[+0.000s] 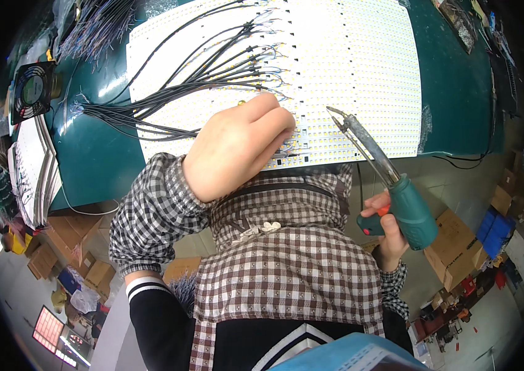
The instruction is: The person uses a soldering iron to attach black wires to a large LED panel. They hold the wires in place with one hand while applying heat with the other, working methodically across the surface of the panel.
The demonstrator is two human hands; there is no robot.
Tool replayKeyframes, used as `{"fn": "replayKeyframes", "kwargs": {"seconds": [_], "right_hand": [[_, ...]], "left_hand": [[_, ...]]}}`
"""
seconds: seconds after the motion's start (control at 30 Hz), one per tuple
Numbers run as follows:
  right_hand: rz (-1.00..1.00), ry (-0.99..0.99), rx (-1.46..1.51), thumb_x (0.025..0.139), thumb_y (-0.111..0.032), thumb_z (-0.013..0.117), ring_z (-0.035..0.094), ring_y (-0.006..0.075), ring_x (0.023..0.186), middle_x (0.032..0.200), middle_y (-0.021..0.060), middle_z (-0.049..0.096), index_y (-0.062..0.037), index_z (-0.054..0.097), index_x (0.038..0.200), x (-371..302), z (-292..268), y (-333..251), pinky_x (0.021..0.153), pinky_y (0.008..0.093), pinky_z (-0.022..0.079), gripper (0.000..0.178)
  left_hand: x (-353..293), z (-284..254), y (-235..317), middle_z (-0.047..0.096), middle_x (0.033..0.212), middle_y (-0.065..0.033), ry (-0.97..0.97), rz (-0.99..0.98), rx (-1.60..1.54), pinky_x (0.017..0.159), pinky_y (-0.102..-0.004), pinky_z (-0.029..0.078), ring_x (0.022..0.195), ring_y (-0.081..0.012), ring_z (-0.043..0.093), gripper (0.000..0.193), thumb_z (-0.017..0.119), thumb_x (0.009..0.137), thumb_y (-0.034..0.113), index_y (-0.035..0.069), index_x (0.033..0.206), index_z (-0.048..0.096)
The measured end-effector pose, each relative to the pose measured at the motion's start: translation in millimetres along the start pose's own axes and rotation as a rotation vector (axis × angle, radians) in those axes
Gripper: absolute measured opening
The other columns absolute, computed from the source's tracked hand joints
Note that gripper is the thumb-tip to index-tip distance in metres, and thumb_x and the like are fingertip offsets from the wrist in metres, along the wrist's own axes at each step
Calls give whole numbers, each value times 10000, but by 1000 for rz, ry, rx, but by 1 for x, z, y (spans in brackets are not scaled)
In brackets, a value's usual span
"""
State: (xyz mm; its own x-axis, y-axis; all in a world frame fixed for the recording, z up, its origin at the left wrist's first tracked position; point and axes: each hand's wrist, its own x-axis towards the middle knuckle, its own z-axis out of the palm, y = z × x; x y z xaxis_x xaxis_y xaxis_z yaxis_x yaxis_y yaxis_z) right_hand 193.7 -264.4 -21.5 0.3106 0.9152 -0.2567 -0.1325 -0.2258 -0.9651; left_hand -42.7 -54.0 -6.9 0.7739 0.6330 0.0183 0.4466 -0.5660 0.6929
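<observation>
My left hand (237,143) is closed over the near part of a white LED board (379,80), its fingertips bent down and hidden, so what they pinch cannot be made out. Black cables (169,102) fan across the board, and some pass beneath this hand. Their thin coloured wire ends (274,55) lie along a column of small black parts. My right hand (391,241) is wrapped round the handle of a green soldering gun (414,213), a finger at its red trigger. The gun's metal tip points up and left, over the board, to the right of my left hand.
A green tabletop (460,117) carries the board. At the left are a black fan (32,91), a stack of white boards (34,170) and a bundle of loose wires (98,28). Cardboard boxes (453,247) stand on the floor at the right. A black cord (466,162) hangs by the table edge.
</observation>
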Motion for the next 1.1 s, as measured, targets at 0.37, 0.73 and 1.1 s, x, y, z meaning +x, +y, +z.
{"fn": "replayKeyframes", "kwargs": {"seconds": [0.37, 0.73, 1.1], "right_hand": [[13, -18, -21, 934, -302, 637, 680, 269, 855, 1037, 179, 650, 99, 578, 1178, 0, -2, -2, 733, 371, 577, 473], [82, -61, -41, 931, -312, 648, 683, 250, 842, 1044, 215, 660, 87, 584, 1183, -3, -3, -1, 734, 362, 578, 477], [99, -66, 18, 799, -61, 811, 711, 234, 870, 952, 181, 700, 102, 556, 1179, -3, -5, 3, 732, 337, 618, 486]], "left_hand": [[5, 10, 1, 563, 783, -80, 89, -184, -169, 589, -298, 456, 674, -203, 571, 65, 660, 806, 2, 18, 854, 620], [6, 12, 4, 570, 784, -98, 111, -205, -165, 606, -372, 503, 685, -276, 621, 77, 661, 761, 27, 42, 799, 596], [8, 14, 5, 573, 774, -107, 131, -223, -156, 581, -370, 504, 657, -281, 622, 91, 665, 762, 4, 33, 786, 583]]}}
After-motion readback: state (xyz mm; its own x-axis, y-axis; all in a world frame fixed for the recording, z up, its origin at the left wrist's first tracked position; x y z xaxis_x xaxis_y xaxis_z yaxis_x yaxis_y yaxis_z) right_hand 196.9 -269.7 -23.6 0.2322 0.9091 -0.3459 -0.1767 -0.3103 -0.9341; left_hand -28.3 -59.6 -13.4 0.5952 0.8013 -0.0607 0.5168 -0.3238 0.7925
